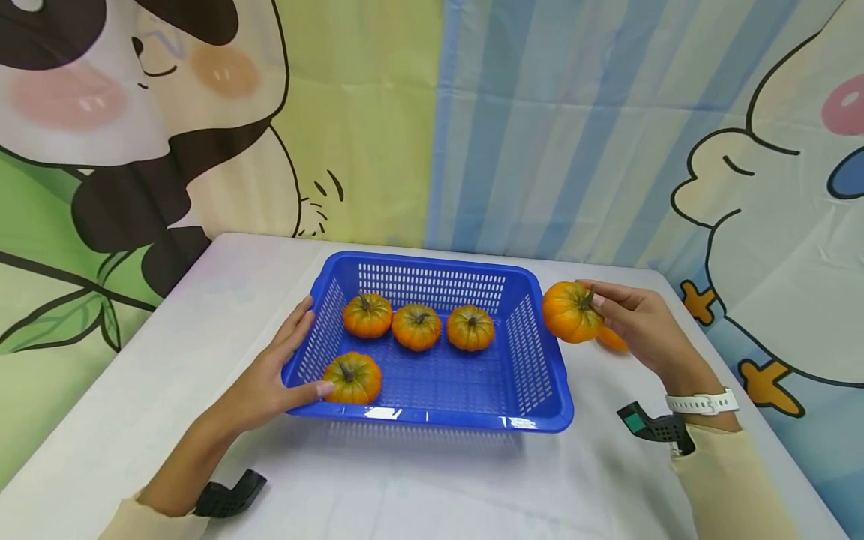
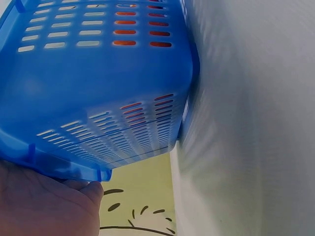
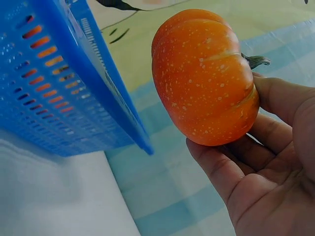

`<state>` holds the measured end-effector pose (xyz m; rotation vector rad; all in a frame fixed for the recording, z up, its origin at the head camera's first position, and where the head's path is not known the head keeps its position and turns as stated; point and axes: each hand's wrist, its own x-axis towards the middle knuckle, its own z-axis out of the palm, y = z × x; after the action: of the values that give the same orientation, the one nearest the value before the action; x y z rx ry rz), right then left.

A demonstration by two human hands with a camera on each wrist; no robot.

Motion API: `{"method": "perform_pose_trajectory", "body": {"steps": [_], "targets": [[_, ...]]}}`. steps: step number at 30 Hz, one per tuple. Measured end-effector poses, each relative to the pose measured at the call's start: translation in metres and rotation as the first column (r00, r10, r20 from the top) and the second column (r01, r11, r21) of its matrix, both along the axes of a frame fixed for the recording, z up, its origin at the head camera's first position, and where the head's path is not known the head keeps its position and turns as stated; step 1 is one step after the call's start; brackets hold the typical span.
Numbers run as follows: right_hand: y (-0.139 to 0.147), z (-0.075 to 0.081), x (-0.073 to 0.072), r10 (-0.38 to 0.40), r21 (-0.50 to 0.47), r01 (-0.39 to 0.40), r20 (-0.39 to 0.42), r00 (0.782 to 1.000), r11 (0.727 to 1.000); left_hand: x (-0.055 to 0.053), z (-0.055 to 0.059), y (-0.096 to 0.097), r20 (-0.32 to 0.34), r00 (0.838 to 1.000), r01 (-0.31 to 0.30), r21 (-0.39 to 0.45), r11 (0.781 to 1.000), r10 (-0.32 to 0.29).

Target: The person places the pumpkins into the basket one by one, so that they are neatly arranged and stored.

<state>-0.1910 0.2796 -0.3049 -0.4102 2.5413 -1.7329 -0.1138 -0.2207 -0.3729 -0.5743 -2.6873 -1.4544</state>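
My right hand (image 1: 641,322) holds a small orange pumpkin (image 1: 565,313) with a green stem, raised just outside the basket's right rim. The right wrist view shows the pumpkin (image 3: 202,78) between thumb and fingers, its stem pointing towards the thumb side. With thumb and fingers spread along the left rim, my left hand (image 1: 270,375) grips the blue plastic basket (image 1: 432,417). Inside stand a row of pumpkins (image 1: 417,328) towards the back and one pumpkin (image 1: 354,377) at the front left, close to the left thumb.
Another orange pumpkin (image 1: 612,340) lies on the white table (image 1: 418,487) right of the basket, partly hidden behind the right hand and the held pumpkin. A printed cloth backdrop (image 1: 526,135) hangs behind the table's far edge.
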Motion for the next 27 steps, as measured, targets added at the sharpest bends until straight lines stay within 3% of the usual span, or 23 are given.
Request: {"method": "perform_pose_trajectory", "body": {"steps": [9,16,22,27], "targets": [[-0.024,0.008,-0.003,0.071,0.085,-0.070,-0.003,0.997,0.994,0.000,-0.001,0.000,-0.002,1.000,-0.005,-0.001,1.000,0.005],[-0.036,0.012,-0.005,0.155,0.041,-0.155,0.015,0.988,0.987,-0.001,-0.001,0.001,-0.007,1.000,-0.001,0.004,1.000,0.001],[-0.050,0.014,-0.010,0.182,0.103,-0.183,0.017,0.983,0.978,-0.001,-0.001,0.000,-0.009,1.000,-0.003,0.000,1.000,0.003],[-0.062,0.016,-0.014,0.218,0.096,-0.221,0.043,0.975,0.970,-0.001,-0.001,0.000,-0.015,1.000,0.002,0.008,1.000,-0.002]]}}
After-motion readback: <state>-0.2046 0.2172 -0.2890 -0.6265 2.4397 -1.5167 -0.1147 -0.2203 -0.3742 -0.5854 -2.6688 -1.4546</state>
